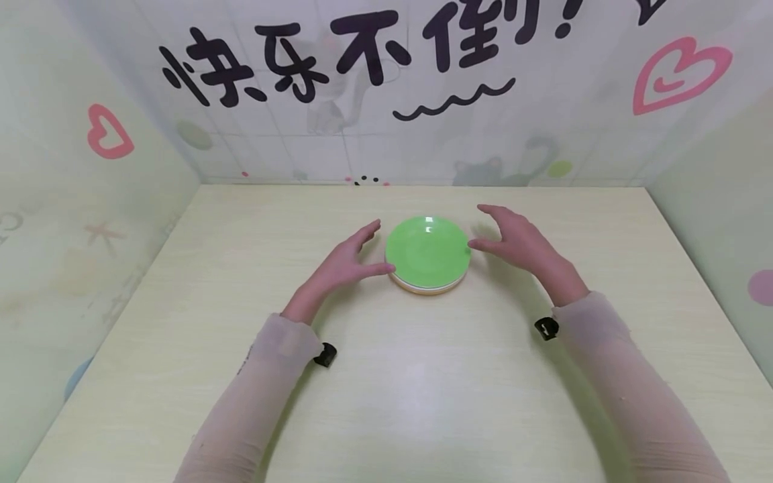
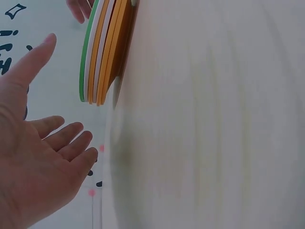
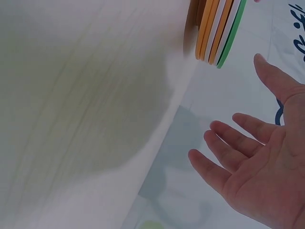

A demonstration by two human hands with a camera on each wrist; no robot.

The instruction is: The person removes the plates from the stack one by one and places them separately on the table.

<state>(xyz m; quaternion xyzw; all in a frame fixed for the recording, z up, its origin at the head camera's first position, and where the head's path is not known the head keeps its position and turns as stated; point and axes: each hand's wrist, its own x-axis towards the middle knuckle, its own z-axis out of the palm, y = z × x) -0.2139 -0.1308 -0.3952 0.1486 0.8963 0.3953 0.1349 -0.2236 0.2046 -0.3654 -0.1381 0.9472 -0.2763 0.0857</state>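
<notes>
Sleeves [image 1: 232, 409] in pale pink reach in from the near side of the bench [image 1: 423, 402] on my feed, with a small black gadget [image 1: 326, 355] at each cuff. Past those I've got the left hand [image 1: 345, 265] by the plate stack [image 1: 427, 253], thumb spread wide from loosely bent fingers, gripping nothing. Head cam puts that thumb over the rim, but my left wrist cam shows a gap, so I'd say near it. Right hand [image 1: 527, 243] is pretty much a mirror: thumb and fingers well apart, nothing in it. Stack sits between the two, green on top, white and orange layers under, about midway between the bench's left and right edges and nearer the far edge. Behind that edge I get a pale wall [image 1: 410, 155] with big black lettering [image 1: 370, 57] and a pink heart [image 1: 645, 84].
</notes>
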